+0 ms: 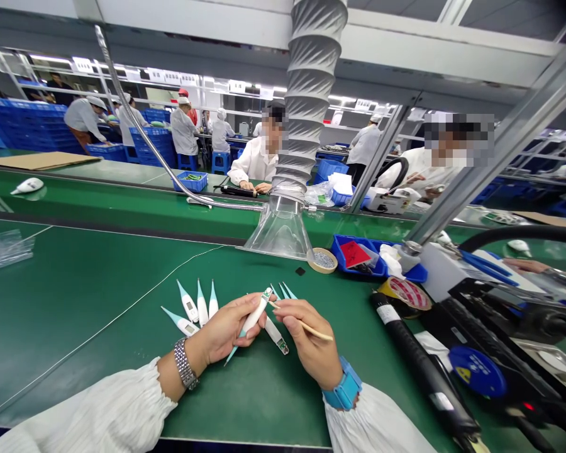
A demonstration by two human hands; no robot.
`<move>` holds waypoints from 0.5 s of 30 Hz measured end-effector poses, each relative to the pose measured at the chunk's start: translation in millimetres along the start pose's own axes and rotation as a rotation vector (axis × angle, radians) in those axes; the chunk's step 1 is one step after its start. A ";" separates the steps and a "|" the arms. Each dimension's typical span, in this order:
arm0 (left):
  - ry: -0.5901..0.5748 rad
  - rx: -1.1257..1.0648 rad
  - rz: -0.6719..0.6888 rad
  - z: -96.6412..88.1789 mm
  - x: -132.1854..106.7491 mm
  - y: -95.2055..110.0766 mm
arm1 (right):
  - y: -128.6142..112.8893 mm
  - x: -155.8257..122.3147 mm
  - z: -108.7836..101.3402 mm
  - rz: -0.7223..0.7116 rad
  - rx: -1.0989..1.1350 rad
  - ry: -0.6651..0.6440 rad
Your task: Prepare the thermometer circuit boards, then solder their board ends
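Digital thermometer (253,319) — white, teal-tipped — circuit board (267,293) showing

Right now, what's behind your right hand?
Past your right hand, blue thermometer tips show above the green mat; the rest of those thermometers is covered from this view.

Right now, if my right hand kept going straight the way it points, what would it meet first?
Probably the white digital thermometer in your left hand. Your right hand, holding a wooden stick, points toward it and looks almost touching, though depth is hard to judge from this view.
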State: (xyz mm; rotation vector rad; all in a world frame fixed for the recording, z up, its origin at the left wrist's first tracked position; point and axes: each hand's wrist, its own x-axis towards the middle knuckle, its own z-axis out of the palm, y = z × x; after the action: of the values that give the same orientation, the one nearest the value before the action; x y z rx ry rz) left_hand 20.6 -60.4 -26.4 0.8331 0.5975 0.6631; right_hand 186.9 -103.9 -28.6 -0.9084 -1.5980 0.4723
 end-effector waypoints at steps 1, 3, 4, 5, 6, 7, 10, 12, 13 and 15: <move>0.002 0.020 0.008 0.6 0.0 0.0 | 0.3 -0.2 -0.2 -0.016 0.009 0.002; 0.006 0.071 0.032 2.1 0.4 0.0 | 1.2 -1.0 -0.6 -0.020 0.049 0.012; 0.008 0.096 0.043 2.6 0.8 -0.1 | 1.6 -1.6 -0.9 -0.001 0.079 0.026; 0.011 0.117 0.053 2.9 1.4 -0.3 | 2.1 -2.2 -1.4 0.035 0.114 0.049; 0.015 0.134 0.059 2.9 1.9 -0.5 | 2.6 -2.7 -2.0 0.081 0.154 0.086; 0.021 0.148 0.062 2.7 2.4 -0.8 | 3.1 -3.1 -2.7 0.134 0.197 0.139; 0.035 0.193 0.058 2.3 2.6 -1.9 | 5.2 -2.6 -4.8 0.295 0.293 0.335; 0.035 0.236 0.046 3.1 1.7 -2.7 | 6.5 -1.2 -5.0 0.398 0.275 0.380; 0.029 0.261 0.041 3.8 1.0 -3.2 | 6.9 -0.4 -4.4 0.445 0.232 0.349; 0.011 0.311 0.038 5.3 -0.1 -4.6 | 7.4 1.0 -2.3 0.508 0.135 0.226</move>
State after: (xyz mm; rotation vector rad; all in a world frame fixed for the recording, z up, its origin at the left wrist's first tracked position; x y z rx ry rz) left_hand 25.7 -65.2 -27.3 1.1329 0.7067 0.6179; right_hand 191.3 -98.9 -32.9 -1.2201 -1.1096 0.7894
